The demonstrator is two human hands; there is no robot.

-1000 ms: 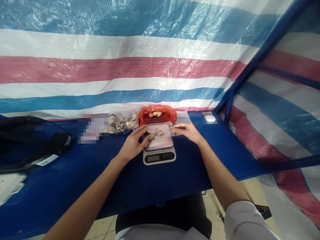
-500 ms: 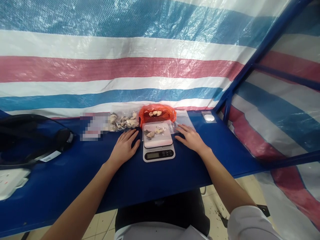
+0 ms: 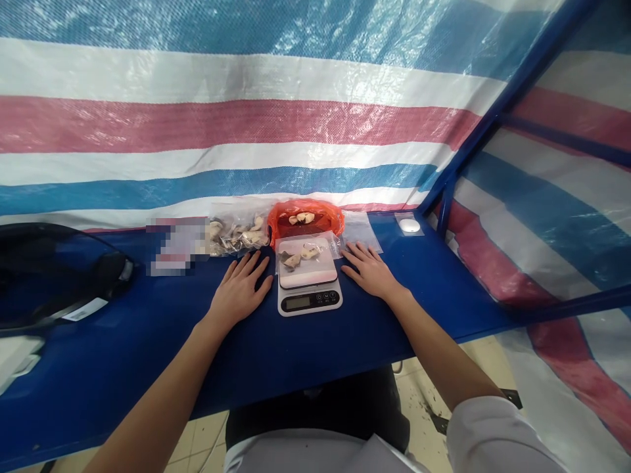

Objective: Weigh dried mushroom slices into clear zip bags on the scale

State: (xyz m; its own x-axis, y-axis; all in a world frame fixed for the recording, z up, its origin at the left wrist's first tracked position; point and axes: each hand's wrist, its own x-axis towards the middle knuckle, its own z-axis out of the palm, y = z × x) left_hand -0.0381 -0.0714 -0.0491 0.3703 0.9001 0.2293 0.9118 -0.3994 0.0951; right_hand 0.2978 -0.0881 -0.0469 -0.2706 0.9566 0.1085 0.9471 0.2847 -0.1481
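Observation:
My left hand [image 3: 240, 289] lies flat on the blue table, fingers spread, just left of a white digital scale [image 3: 309, 301]. My right hand [image 3: 372, 270] rests flat on the other side of the scale, its fingertips beside clear plastic bags [image 3: 361, 231]. Neither hand holds anything. On the scale's platform lies a clear bag with a few pale, brown-edged dried slices [image 3: 300, 255], possibly mushroom. Behind the scale sits an open orange plastic bag [image 3: 305, 226] with a few more slices inside. Beyond my left fingertips is a fuller clear bag of similar slices [image 3: 236, 235]. The scale's display is unreadable.
A black strapped object [image 3: 59, 276] and a white box-like item [image 3: 17, 358] occupy the table's left side. A small white case [image 3: 409, 226] lies at the back right. Striped plastic sheeting [image 3: 246, 121] hangs behind, with a blue metal frame [image 3: 493, 125] on the right.
The whole view has shifted slightly, so everything appears a little further left and higher. Both hands stay flat in the same places beside the scale.

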